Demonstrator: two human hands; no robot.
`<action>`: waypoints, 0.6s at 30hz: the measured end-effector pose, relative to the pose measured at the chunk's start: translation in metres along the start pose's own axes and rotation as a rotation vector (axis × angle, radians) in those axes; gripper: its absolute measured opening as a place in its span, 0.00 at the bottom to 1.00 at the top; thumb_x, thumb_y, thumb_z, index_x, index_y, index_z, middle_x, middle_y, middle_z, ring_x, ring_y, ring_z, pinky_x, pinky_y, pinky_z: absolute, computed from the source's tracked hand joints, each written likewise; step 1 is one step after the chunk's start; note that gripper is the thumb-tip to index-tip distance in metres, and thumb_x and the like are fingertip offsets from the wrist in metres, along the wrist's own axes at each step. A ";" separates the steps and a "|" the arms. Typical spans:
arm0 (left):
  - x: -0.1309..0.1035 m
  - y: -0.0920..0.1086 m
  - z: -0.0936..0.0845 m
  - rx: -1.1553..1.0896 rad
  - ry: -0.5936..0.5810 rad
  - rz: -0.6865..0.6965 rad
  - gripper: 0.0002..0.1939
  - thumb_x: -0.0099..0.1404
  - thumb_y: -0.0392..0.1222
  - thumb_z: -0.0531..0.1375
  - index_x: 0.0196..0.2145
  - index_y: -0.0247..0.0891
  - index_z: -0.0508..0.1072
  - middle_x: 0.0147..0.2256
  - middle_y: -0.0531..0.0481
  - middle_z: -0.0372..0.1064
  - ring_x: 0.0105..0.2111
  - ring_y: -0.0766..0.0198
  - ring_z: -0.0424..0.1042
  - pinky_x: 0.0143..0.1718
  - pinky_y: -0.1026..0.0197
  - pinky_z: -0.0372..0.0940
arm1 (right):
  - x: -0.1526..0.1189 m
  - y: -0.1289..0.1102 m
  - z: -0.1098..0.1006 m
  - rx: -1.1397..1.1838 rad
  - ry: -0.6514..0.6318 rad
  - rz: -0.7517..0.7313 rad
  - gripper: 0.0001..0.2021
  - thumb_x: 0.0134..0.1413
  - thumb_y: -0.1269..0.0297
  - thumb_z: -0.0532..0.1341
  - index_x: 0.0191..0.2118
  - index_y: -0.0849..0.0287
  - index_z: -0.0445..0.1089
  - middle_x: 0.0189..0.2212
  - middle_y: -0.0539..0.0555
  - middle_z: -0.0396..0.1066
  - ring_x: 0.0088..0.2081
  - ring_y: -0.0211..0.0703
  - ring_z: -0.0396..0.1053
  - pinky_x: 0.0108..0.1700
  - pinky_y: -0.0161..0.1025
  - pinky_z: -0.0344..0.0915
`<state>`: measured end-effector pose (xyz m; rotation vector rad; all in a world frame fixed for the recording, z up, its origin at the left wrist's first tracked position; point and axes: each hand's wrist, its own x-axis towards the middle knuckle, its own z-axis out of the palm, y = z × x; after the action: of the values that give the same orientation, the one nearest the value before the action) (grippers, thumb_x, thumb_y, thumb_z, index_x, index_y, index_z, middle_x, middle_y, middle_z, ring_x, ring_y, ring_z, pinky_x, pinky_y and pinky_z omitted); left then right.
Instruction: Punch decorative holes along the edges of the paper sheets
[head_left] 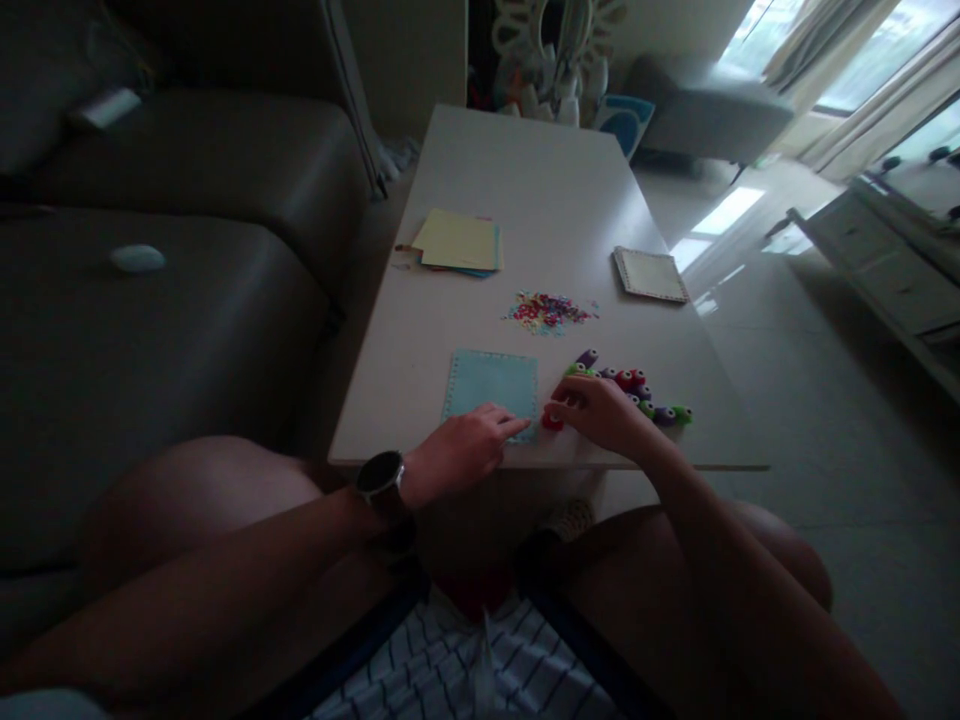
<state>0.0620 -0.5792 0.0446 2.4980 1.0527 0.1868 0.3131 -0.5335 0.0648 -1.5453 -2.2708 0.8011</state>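
Note:
A light blue square sheet with small marks along its edges lies near the table's front edge. My left hand rests over its lower right part, fingers stretched out and holding nothing. Just right of the sheet, my right hand has its thumb and fingers curled round a small red piece with a white top, whose exact kind I cannot make out. Behind and beside that hand sits a group of similar small purple, green and red pieces with white ends, partly hidden by the hand.
A pile of tiny coloured bits lies beyond the sheet on the white table. Farther left is a stack of yellow and blue paper; a pale square stack sits near the right edge. A grey sofa stands left.

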 end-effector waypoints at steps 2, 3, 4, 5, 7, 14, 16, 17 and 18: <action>0.000 0.000 0.001 0.008 -0.004 0.002 0.23 0.71 0.29 0.54 0.61 0.40 0.69 0.56 0.42 0.71 0.58 0.54 0.70 0.52 0.56 0.72 | -0.003 -0.004 -0.001 -0.017 -0.061 -0.055 0.08 0.55 0.65 0.70 0.40 0.59 0.77 0.36 0.55 0.76 0.37 0.44 0.71 0.40 0.39 0.64; 0.001 0.000 0.002 0.014 -0.007 0.002 0.21 0.71 0.30 0.55 0.59 0.39 0.70 0.56 0.42 0.71 0.58 0.53 0.69 0.52 0.55 0.72 | -0.004 -0.006 -0.001 -0.030 -0.103 -0.086 0.09 0.54 0.67 0.70 0.42 0.59 0.78 0.38 0.55 0.77 0.39 0.45 0.72 0.42 0.39 0.65; 0.001 0.001 0.002 0.021 -0.008 0.001 0.19 0.71 0.30 0.55 0.57 0.39 0.71 0.57 0.41 0.71 0.58 0.52 0.69 0.52 0.55 0.72 | -0.004 -0.007 -0.001 -0.050 -0.135 -0.113 0.08 0.55 0.69 0.69 0.42 0.59 0.78 0.39 0.56 0.77 0.40 0.45 0.72 0.43 0.40 0.65; 0.001 0.001 0.002 0.029 -0.008 0.000 0.17 0.71 0.31 0.56 0.56 0.38 0.72 0.56 0.41 0.71 0.57 0.52 0.70 0.51 0.54 0.73 | -0.004 -0.007 -0.001 -0.069 -0.147 -0.132 0.08 0.56 0.72 0.66 0.42 0.59 0.78 0.39 0.56 0.77 0.41 0.45 0.72 0.45 0.40 0.65; 0.002 0.002 0.000 0.050 -0.007 -0.008 0.15 0.71 0.32 0.57 0.53 0.38 0.73 0.55 0.41 0.71 0.56 0.51 0.70 0.48 0.54 0.73 | -0.004 -0.005 -0.003 -0.105 -0.114 -0.139 0.07 0.56 0.75 0.63 0.39 0.59 0.77 0.38 0.56 0.76 0.40 0.45 0.72 0.45 0.40 0.64; 0.001 0.007 -0.006 0.123 0.012 -0.102 0.09 0.72 0.36 0.60 0.49 0.38 0.74 0.51 0.41 0.70 0.54 0.50 0.69 0.45 0.54 0.73 | -0.010 0.010 -0.014 -0.282 -0.083 -0.136 0.07 0.54 0.77 0.61 0.34 0.60 0.74 0.39 0.59 0.75 0.45 0.51 0.71 0.48 0.44 0.65; 0.001 0.008 -0.007 0.129 0.014 -0.124 0.09 0.72 0.36 0.60 0.49 0.37 0.74 0.51 0.41 0.70 0.55 0.50 0.69 0.47 0.54 0.73 | -0.012 0.009 -0.013 -0.264 -0.094 -0.164 0.09 0.54 0.77 0.61 0.38 0.60 0.77 0.41 0.60 0.76 0.49 0.53 0.70 0.52 0.47 0.64; 0.001 0.009 -0.008 0.129 0.011 -0.133 0.09 0.72 0.37 0.60 0.49 0.37 0.74 0.51 0.41 0.70 0.55 0.50 0.69 0.47 0.53 0.73 | -0.013 0.008 -0.011 -0.240 -0.098 -0.170 0.11 0.54 0.77 0.61 0.39 0.59 0.78 0.42 0.59 0.77 0.51 0.54 0.70 0.54 0.49 0.64; 0.001 0.009 -0.008 0.128 0.008 -0.140 0.09 0.72 0.37 0.59 0.49 0.37 0.74 0.51 0.41 0.70 0.54 0.50 0.68 0.47 0.53 0.73 | -0.014 0.006 -0.010 -0.212 -0.106 -0.171 0.12 0.54 0.76 0.61 0.41 0.58 0.78 0.42 0.58 0.77 0.51 0.53 0.70 0.56 0.50 0.63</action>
<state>0.0666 -0.5819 0.0558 2.5253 1.2744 0.0908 0.3285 -0.5420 0.0700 -1.3956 -2.5961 0.6274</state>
